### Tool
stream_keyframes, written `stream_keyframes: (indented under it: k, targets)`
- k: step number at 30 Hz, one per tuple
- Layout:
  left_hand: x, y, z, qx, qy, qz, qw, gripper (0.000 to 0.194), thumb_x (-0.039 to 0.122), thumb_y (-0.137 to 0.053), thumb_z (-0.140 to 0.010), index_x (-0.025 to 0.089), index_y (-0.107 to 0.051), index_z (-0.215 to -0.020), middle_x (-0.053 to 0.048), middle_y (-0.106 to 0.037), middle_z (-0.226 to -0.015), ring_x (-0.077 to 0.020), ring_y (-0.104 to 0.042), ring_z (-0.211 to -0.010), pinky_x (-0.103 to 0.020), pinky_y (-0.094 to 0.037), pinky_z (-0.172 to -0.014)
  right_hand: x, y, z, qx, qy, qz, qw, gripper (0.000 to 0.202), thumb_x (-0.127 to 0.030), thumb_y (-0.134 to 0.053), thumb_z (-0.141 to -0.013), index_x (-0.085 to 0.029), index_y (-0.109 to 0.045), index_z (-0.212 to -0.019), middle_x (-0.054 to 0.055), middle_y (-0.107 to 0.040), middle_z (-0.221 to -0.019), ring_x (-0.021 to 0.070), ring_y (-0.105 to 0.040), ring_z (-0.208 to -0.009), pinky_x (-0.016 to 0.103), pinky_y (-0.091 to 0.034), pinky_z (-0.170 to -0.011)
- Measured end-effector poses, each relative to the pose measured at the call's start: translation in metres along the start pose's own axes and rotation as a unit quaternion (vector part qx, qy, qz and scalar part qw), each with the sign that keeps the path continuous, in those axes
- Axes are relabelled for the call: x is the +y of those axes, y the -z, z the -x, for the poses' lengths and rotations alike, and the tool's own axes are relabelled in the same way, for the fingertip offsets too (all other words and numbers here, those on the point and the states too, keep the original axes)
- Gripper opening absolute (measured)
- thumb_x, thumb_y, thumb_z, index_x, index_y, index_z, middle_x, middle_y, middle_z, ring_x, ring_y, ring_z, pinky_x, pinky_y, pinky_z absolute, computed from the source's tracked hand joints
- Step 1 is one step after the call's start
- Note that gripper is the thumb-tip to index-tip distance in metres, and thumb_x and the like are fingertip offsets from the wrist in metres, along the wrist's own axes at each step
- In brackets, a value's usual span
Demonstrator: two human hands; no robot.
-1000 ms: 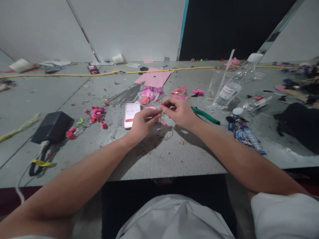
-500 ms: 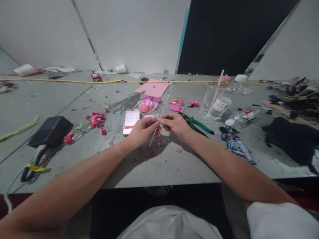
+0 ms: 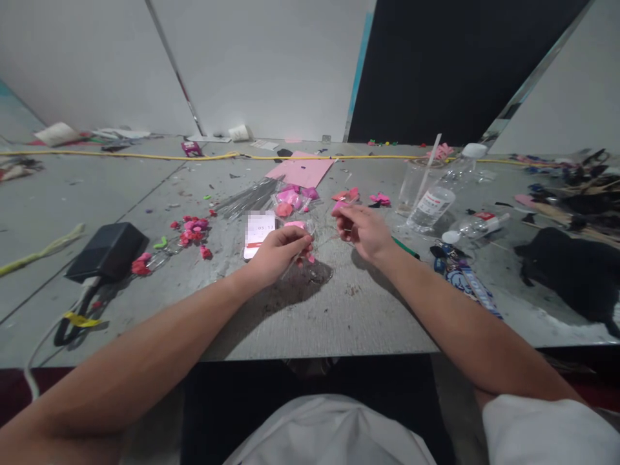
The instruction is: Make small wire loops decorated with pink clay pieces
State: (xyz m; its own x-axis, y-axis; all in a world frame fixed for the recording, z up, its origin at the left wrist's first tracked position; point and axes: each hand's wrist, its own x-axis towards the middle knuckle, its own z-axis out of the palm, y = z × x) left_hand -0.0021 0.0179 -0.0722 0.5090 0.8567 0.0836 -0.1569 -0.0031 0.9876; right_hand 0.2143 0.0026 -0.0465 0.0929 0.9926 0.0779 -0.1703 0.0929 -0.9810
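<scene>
My left hand (image 3: 283, 250) is closed in a pinch round a thin stem (image 3: 291, 263), mostly hidden by the fingers; a small pink bit (image 3: 310, 258) shows at its fingertips. To the right, my right hand (image 3: 365, 231) has its fingers curled, the thumb and index finger meeting a piece of soft pink clay (image 3: 340, 206). Just behind the left hand are a phone (image 3: 260, 236) with a lit screen and a pink lump (image 3: 294, 225) in clear wrap. Green-handled pliers (image 3: 405, 248) are largely covered by my right hand and forearm.
Grey wire stems (image 3: 249, 199) and bagged pink clay (image 3: 289, 194) lie behind the phone. Red and pink pieces (image 3: 194, 229) and a black power adapter (image 3: 107, 252) sit left. Right stand a plastic cup (image 3: 409, 187) and water bottle (image 3: 433, 203), beside keychains (image 3: 465, 278).
My right hand has parted from the left and moved right and slightly away, to the pink clay. The left hand stays nearly in place, still pinching the stem.
</scene>
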Motion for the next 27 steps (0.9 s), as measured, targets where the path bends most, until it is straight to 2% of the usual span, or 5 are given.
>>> stream_keyframes:
  k: [4, 9, 12, 20, 27]
  targets:
    - [-0.002, 0.000, -0.001, 0.001, 0.006, 0.013, 1.000, 0.028, 0.042, -0.088, -0.083, 0.019, -0.072, -0.085, -0.001, -0.067, -0.076, -0.0117, -0.065, -0.063, -0.024, -0.048, -0.053, -0.013, 0.020, 0.003, -0.025, 0.078, 0.202, 0.976, 0.039, -0.060, -0.071, -0.085, -0.021, -0.069, -0.083, 0.001, -0.063, -0.071, 0.0154, -0.054, -0.060, 0.030, -0.037, -0.055]
    - [-0.005, 0.003, -0.004, 0.028, -0.006, 0.028, 0.999, 0.028, 0.038, -0.089, -0.082, 0.017, -0.076, -0.094, -0.001, -0.068, -0.079, -0.0097, -0.064, -0.065, -0.023, -0.050, -0.057, -0.038, 0.073, 0.006, -0.023, -0.023, 0.702, 0.711, 0.044, -0.055, -0.079, -0.083, -0.022, -0.058, -0.063, 0.006, -0.063, -0.066, 0.0194, -0.051, -0.060, 0.035, -0.031, -0.059]
    - [-0.004, 0.004, -0.005, 0.043, 0.001, 0.046, 0.998, 0.028, 0.034, -0.091, -0.080, 0.017, -0.077, -0.098, -0.001, -0.068, -0.079, -0.0095, -0.064, -0.067, -0.022, -0.053, -0.061, -0.042, 0.092, 0.004, -0.108, -0.149, 0.737, 0.650, 0.045, -0.052, -0.085, -0.079, -0.022, -0.056, -0.059, 0.005, -0.062, -0.063, 0.0196, -0.052, -0.058, 0.036, -0.031, -0.058]
    - [0.014, 0.006, -0.003, 0.093, 0.010, 0.059, 0.994, 0.026, 0.035, -0.094, -0.073, 0.018, -0.076, -0.083, 0.001, -0.065, -0.073, -0.0079, -0.058, -0.061, -0.021, -0.050, -0.057, -0.044, 0.092, -0.002, -0.083, -0.137, 0.700, 0.696, 0.029, -0.032, -0.072, -0.083, -0.022, -0.056, -0.061, 0.004, -0.060, -0.061, 0.0190, -0.054, -0.057, 0.036, -0.032, -0.054]
    - [0.016, 0.006, -0.002, 0.090, -0.035, 0.033, 0.995, 0.022, 0.038, -0.090, -0.079, 0.021, -0.077, -0.083, 0.002, -0.062, -0.067, -0.0090, -0.054, -0.056, -0.023, -0.045, -0.053, -0.048, 0.105, 0.001, -0.096, -0.049, 0.363, 0.926, 0.012, -0.027, -0.080, -0.071, -0.022, -0.078, -0.083, 0.009, -0.080, -0.086, 0.0264, -0.074, -0.075, 0.038, -0.057, -0.062]
